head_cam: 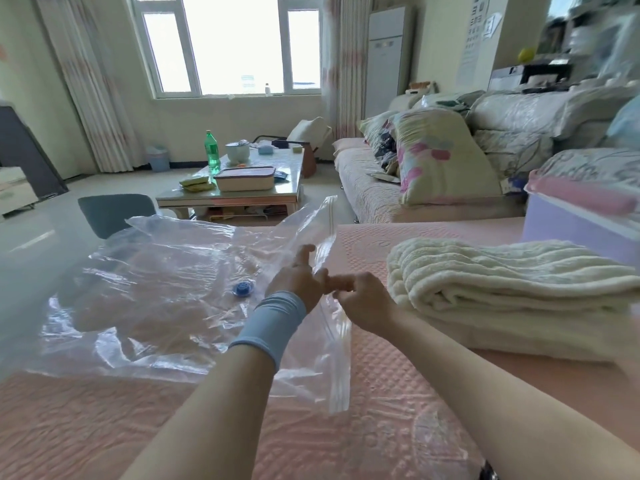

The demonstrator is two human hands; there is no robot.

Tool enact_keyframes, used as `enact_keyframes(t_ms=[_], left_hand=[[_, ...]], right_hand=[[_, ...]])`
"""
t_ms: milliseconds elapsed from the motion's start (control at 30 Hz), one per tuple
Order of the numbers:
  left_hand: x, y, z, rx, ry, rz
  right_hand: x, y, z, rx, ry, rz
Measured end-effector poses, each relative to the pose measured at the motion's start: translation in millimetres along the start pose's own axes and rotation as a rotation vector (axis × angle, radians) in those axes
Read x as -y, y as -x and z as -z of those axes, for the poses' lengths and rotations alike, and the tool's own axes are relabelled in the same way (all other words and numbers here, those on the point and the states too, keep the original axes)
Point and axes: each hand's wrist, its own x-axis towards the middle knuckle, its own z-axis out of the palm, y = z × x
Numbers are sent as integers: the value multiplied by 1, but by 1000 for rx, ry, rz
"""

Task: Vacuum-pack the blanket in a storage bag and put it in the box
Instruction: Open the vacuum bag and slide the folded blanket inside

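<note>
Pink quilted bedding [398,403] fills the foreground, and both bare forearms reach out over it. On it lies a clear plastic storage bag [156,306], crumpled and flat, with its blue round valve [243,289] facing up near the middle. The left hand [301,278], a pale blue wristband [270,323] on its wrist, and the right hand [363,303] meet at the bag's zip strip [337,358], which runs along the bag's right edge; the fingertips of both hands are pinched on that strip and lift it off the bedding. Just to the right of the hands, a folded cream blanket [512,296] rests on the bedding, outside the bag and apart from it. Behind the blanket, at the right edge, stands a lilac box [568,230] with something pink at its top. Farther off are a low coffee table [239,195] holding a green bottle [212,150], a sofa heaped with floral cushions [440,157], and a bright window [232,43] with curtains on either side.
</note>
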Motion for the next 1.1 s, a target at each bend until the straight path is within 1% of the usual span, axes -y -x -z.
enact_keyframes(t_ms=[33, 100, 167, 200, 267, 367, 467, 533, 600, 633, 700, 767, 867, 933, 1000, 1033, 1100], left_hand=[[1, -2, -1, 9, -47, -3], [2, -3, -2, 70, -186, -44], [-2, -3, -6, 75, -295, -108], [-6, -3, -8, 55, -332, -131], [-13, -8, -14, 36, -354, -132], [-19, -19, -26, 98, -360, -86], [-22, -29, -29, 133, -393, -36], [-21, -34, -22, 129, -423, -32], [-16, -38, -10, 115, -367, 3], [-14, -38, -3, 127, -298, 37], [-13, -32, 13, 196, -187, 82], [-17, -21, 30, 276, -164, 102], [-18, -9, 47, 330, -161, 137], [-17, -3, 51, 363, -186, 169], [-20, 1, 50, 366, -245, 166], [-22, 2, 47, 338, -320, 140], [-26, -2, 38, 219, -448, 63]], right_hand=[[-4, 1, 8, -75, 131, 72], [-17, 3, 29, -290, 397, 220], [-30, 7, 51, -453, 562, 231], [-38, 9, 61, -479, 609, 207], [-51, 14, 73, -431, 694, 182], [-60, 17, 70, -277, 770, 269], [-56, 8, 61, -173, 752, 348], [-50, -2, 55, -121, 686, 319], [-44, -14, 48, -93, 559, 210], [-41, -20, 45, -87, 491, 141], [-36, -33, 34, -77, 380, 14], [-31, -42, 24, -68, 307, -114], [-31, -47, 10, -48, 260, -266], [-31, -48, 1, -43, 190, -269], [-28, -50, -6, -90, 143, -216], [-26, -50, -10, -127, 116, -180], [-18, -49, -13, -191, 57, -104]])
